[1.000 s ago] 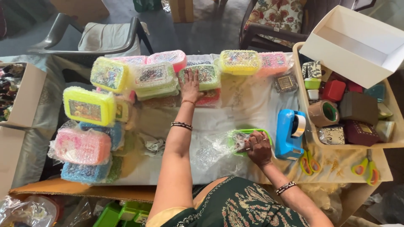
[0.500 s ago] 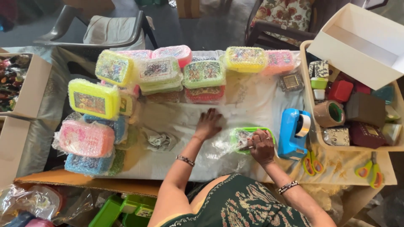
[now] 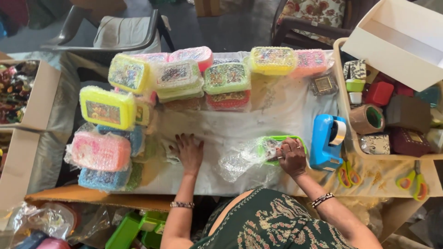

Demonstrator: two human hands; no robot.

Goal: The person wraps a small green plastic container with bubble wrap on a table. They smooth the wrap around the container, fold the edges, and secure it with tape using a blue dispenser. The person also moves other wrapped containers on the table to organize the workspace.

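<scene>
From the head camera, the right hand (image 3: 291,157) presses down on a green box (image 3: 281,146) half inside its clear bubble wrap (image 3: 240,162), fingers curled over the lid. The left hand (image 3: 188,152) lies flat and spread on the white table cover (image 3: 277,108), holding nothing. It looks like the wrapping step; closing the wrap would call for tape from the blue dispenser (image 3: 326,140) just beside the box. Wrapped boxes (image 3: 106,108) crowd the far and left edges, leaving open room only mid-table.
</scene>
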